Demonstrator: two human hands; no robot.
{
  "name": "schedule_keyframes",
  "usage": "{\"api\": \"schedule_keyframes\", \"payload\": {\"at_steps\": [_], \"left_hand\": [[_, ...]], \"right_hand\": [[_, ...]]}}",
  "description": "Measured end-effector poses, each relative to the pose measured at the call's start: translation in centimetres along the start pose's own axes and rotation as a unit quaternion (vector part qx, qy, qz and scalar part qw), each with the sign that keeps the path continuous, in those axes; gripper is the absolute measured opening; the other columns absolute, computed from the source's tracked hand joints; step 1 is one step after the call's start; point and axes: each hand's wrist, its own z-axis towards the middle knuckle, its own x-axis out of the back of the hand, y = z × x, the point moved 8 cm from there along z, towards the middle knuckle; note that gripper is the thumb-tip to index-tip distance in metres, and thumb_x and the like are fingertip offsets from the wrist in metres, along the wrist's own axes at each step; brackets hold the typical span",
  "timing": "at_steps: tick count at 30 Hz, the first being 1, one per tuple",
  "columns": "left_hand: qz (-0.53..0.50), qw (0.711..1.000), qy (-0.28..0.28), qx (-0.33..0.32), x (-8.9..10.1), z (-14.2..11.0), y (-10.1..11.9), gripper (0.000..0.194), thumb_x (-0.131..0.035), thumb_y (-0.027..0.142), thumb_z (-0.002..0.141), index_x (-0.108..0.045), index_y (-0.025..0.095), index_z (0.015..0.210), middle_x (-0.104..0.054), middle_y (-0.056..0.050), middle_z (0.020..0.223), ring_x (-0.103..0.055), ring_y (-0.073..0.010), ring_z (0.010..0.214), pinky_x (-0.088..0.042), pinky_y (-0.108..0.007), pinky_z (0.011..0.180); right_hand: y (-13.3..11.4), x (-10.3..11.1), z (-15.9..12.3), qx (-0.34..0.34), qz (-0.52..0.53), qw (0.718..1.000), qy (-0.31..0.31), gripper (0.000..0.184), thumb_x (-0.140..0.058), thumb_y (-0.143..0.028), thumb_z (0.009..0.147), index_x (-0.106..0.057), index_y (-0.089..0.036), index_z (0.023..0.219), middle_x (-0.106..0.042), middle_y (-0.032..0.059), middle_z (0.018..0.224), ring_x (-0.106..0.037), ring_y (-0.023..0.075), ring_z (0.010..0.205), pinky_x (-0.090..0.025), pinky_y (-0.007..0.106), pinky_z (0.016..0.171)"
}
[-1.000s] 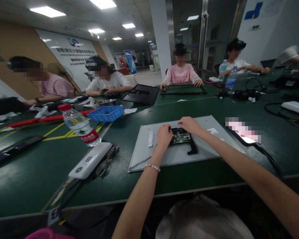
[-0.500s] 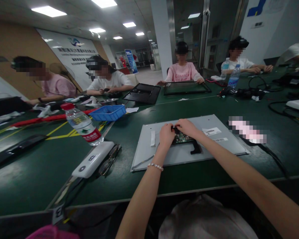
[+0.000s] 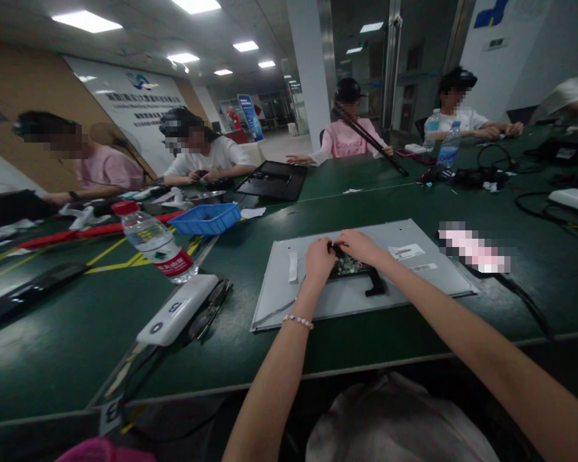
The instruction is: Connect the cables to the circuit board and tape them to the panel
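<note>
A grey display panel point(image 3: 279, 289) lies flat on the green table in front of me, metal back up. On its middle sits a green circuit board point(image 3: 350, 265) in a black bracket point(image 3: 376, 285), whose arm sticks out at the lower right. My left hand point(image 3: 320, 258) is closed at the board's left upper edge, fingers curled onto the dark part there. Right beside it, my right hand point(image 3: 359, 246) pinches the same upper edge from above. The fingertips nearly meet, and they hide the exact spot they grip. A thin cable point(image 3: 279, 310) runs along the panel's left corner.
To the left stand a water bottle point(image 3: 166, 250), a white power bank point(image 3: 178, 311), glasses point(image 3: 212, 311) and a blue tray point(image 3: 207, 219). A blurred pink object point(image 3: 474, 249) lies right of the panel. Across the table, co-workers handle parts; a black back cover point(image 3: 272, 181) lies there.
My hands stay at the board's upper edge with barely any shift. Across the table, a person in pink has lifted a black frame from flat to a steep tilt.
</note>
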Motion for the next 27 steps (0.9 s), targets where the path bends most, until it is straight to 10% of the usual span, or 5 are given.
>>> {"api": "schedule_keyframes", "payload": {"at_steps": [6, 19, 27], "left_hand": [[0.004, 1.0, -0.003, -0.005, 0.2, 0.0, 0.2, 0.021, -0.05, 0.013, 0.084, -0.063, 0.017, 0.099, -0.064, -0.009, 0.099, -0.059, -0.0209, 0.094, -0.044, -0.029, 0.084], [0.01, 1.0, -0.003, 0.002, -0.2, 0.1, -0.2, 0.019, -0.052, 0.015, 0.084, -0.064, 0.018, 0.098, -0.064, -0.008, 0.099, -0.059, -0.021, 0.096, -0.044, -0.029, 0.085], [0.01, 1.0, -0.004, 0.01, -0.2, 0.3, -0.1, 0.018, -0.051, 0.015, 0.084, -0.064, 0.018, 0.097, -0.064, -0.008, 0.097, -0.059, -0.0207, 0.095, -0.044, -0.028, 0.086]], "right_hand": [[0.1, 1.2, 0.0, -0.002, -0.006, 0.997, 0.076, 0.028, -0.045, -0.017, 0.092, -0.068, -0.017, 0.109, -0.064, 0.0097, 0.11, -0.057, 0.019, 0.102, -0.041, 0.024, 0.084], [0.0, 0.0, 0.1, 0.033, 0.016, 0.999, 0.004, 0.026, -0.05, -0.016, 0.087, -0.072, -0.016, 0.101, -0.069, 0.0094, 0.102, -0.061, 0.0196, 0.099, -0.041, 0.024, 0.086], [3.0, 3.3, -1.2, 0.001, 0.045, 0.998, 0.032, 0.029, -0.049, -0.017, 0.086, -0.072, -0.016, 0.104, -0.07, 0.0076, 0.108, -0.062, 0.0198, 0.102, -0.042, 0.026, 0.091]]}}
